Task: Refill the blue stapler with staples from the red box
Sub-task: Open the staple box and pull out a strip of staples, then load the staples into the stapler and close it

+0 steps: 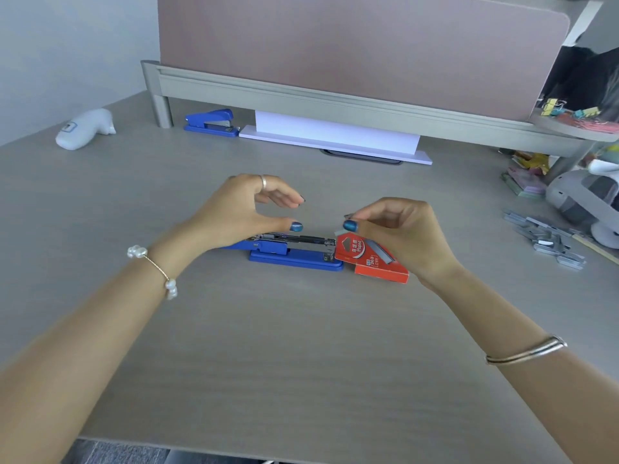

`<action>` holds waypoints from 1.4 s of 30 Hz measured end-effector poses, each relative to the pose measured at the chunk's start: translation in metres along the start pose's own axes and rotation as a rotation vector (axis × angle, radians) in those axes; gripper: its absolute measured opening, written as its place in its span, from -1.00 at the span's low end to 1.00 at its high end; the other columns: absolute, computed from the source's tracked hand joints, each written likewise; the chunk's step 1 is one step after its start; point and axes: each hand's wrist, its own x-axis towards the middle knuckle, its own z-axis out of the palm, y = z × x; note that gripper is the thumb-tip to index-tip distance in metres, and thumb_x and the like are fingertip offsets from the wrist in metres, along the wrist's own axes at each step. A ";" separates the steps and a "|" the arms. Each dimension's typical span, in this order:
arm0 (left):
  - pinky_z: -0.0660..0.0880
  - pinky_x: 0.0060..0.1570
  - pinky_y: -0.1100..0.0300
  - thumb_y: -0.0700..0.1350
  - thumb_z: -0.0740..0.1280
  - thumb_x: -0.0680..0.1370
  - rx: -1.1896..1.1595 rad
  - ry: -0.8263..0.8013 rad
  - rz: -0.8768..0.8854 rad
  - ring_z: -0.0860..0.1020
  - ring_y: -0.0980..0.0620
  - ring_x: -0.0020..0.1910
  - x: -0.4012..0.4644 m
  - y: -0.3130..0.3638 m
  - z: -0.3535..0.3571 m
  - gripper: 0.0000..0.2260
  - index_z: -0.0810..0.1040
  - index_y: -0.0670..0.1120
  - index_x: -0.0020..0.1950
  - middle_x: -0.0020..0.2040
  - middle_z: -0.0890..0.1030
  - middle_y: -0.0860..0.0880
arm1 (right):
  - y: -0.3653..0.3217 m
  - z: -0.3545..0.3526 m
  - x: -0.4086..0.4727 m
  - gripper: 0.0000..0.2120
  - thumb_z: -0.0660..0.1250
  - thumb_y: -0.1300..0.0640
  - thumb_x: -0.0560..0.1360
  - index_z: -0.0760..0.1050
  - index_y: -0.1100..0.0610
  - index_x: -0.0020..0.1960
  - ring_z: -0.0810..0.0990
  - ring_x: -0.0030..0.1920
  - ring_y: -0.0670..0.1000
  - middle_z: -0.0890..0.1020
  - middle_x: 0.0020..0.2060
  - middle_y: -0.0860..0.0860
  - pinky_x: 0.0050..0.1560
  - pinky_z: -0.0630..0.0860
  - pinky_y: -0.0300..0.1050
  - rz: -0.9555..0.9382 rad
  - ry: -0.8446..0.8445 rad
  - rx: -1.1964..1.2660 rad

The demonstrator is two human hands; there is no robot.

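Note:
The blue stapler point(294, 254) lies open in the middle of the grey desk, its metal staple channel point(298, 241) facing up. The red box point(371, 259) sits right against its front end, partly under my right hand. My left hand point(244, 212) hovers over the stapler's rear with thumb and fingers apart, holding nothing. My right hand point(398, 232) is above the box and the channel's front end. Its thumb and forefinger pinch together, and a small grey piece, apparently a staple strip point(339, 232), shows just below the thumb.
A second blue stapler point(211, 123) and a white paper stack point(335, 132) lie at the back under the partition. Several loose staple strips point(546, 237) and a grey device point(582, 199) sit at the right. A white object point(85, 128) is at the far left.

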 end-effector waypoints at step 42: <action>0.52 0.00 0.32 -0.10 0.53 0.30 0.074 -0.128 -0.121 0.57 0.27 -0.13 -0.014 -0.037 0.001 -0.75 0.59 0.13 -0.09 -0.10 0.66 0.15 | 0.015 0.042 -0.006 -0.93 0.40 0.12 0.41 0.63 0.00 -0.24 0.58 -0.41 -0.15 0.67 -0.41 -0.14 -0.56 0.37 -0.36 0.144 0.119 -0.037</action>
